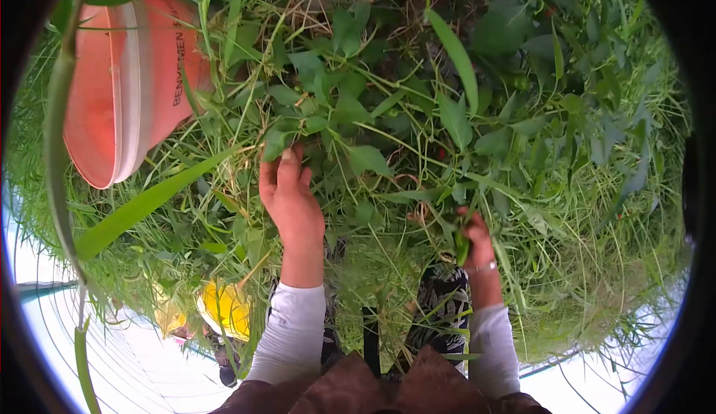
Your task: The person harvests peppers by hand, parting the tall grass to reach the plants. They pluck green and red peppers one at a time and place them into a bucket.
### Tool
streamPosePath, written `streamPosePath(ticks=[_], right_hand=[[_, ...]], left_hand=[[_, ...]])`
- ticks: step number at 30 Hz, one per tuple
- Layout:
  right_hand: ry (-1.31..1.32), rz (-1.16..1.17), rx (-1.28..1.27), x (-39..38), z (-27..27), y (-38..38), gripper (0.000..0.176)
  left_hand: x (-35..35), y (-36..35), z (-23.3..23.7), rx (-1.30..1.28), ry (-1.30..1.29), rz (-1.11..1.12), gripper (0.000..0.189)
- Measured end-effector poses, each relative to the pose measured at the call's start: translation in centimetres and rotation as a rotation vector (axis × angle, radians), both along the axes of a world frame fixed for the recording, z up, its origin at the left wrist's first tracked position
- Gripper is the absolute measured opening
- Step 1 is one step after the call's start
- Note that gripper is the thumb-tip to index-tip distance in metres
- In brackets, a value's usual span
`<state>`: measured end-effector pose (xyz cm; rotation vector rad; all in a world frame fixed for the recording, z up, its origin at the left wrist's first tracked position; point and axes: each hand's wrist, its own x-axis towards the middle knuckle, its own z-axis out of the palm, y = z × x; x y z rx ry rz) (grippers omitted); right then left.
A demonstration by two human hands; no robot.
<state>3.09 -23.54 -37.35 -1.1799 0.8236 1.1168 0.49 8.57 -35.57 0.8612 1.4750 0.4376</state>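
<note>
Among the leaves of a pepper plant (369,159), my left hand (294,205) is raised with its fingers curled at a leafy stem (276,142); leaves cover part of the fingertips. Lower and to the right is my right hand (479,244), its fingers bent around a green pepper (462,248). Grass and stems partly hide these fingers. A bracelet (486,267) circles the right wrist. Small red spots, perhaps ripe peppers, show deeper in the foliage.
An orange-red bucket (160,63) with a pale band below its rim lies tilted in the grass at upper left. A yellow container (227,311) stands at lower left, near part of another person (226,362). Tall grass (597,242) surrounds the plants, and a long blade crosses the left side.
</note>
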Motion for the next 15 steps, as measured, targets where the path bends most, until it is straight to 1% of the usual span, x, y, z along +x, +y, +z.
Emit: streamPosePath(ticks=[1,4,6,7,9,11,13,15], right_hand=[[-0.001,0.035,0.054,0.3,2.0,0.3,0.061],[-0.028,0.078,0.095,0.9,7.5,1.9,0.058],[0.006,0.166,-0.014,2.0,10.6,2.5,0.054],[0.002,0.166,-0.007,3.5,11.9,4.0,0.054],[-0.380,0.550,0.008,7.1,13.9,8.5,0.051],[-0.779,0.674,0.095,11.2,13.0,12.0,0.041],[-1.216,0.879,-0.165,14.9,11.9,15.3,0.032],[-0.999,0.847,-0.313,18.2,13.7,18.5,0.034]], left_hand=[[-0.2,0.3,0.0,-0.016,0.027,0.017,0.035],[-0.1,0.3,-0.2,-0.026,0.049,0.037,0.036],[-0.5,0.7,-0.5,-0.040,0.009,-0.012,0.037],[-0.4,0.6,-0.3,-0.027,0.007,0.004,0.039],[-0.1,0.7,0.0,-0.021,0.038,-0.025,0.041],[0.3,0.9,0.3,-0.029,0.116,-0.072,0.044],[0.4,1.3,0.5,-0.030,0.126,-0.106,0.044],[-0.1,1.7,0.2,-0.028,0.149,-0.133,0.044]])
